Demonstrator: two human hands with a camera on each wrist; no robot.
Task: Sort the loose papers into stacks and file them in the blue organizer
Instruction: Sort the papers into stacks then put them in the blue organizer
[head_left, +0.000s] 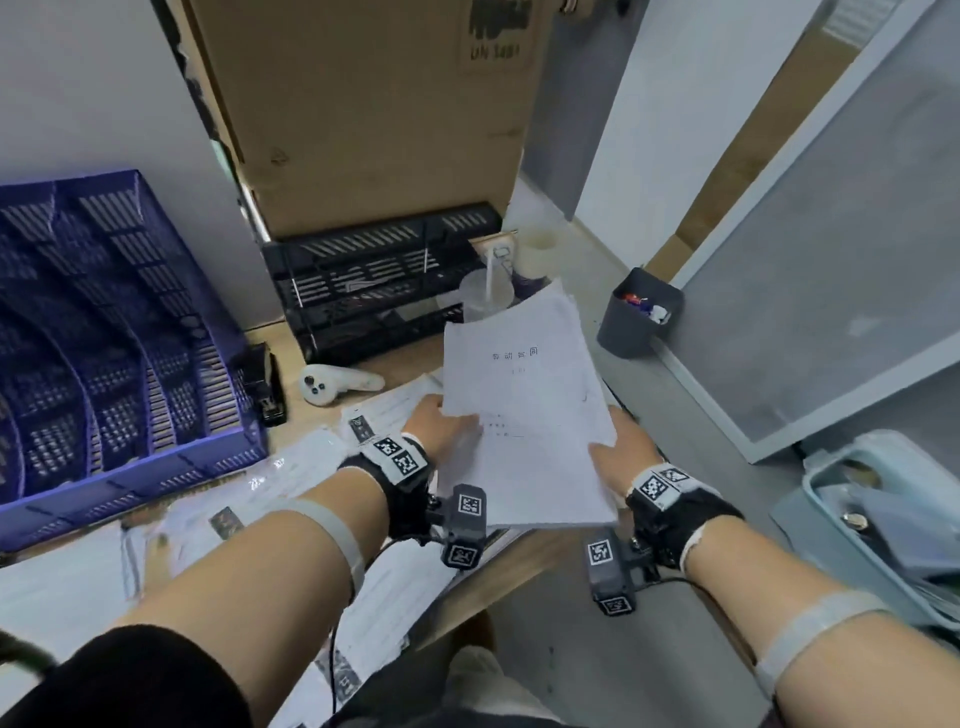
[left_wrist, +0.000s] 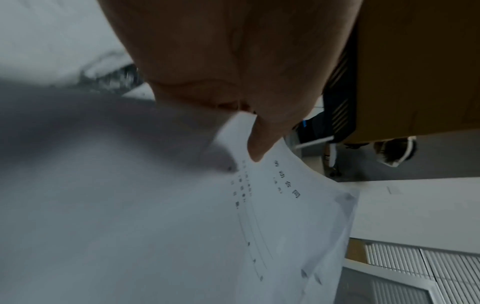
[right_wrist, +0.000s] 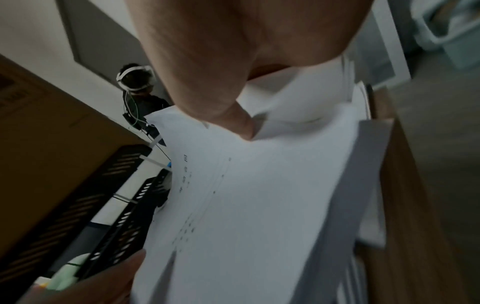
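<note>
Both hands hold a stack of white printed papers above the desk's right part. My left hand grips its left edge, thumb on top, as the left wrist view shows on the paper stack. My right hand pinches the right edge, with the thumb pressed on the top sheet. The blue organizer lies at the left of the desk, its slots showing no papers. More loose papers are spread over the desk under my left forearm.
A black mesh tray rack stands behind the papers, in front of a tall cardboard box. A white controller, a black stapler, a plastic cup and a grey pen holder sit nearby. A pale bin stands at right.
</note>
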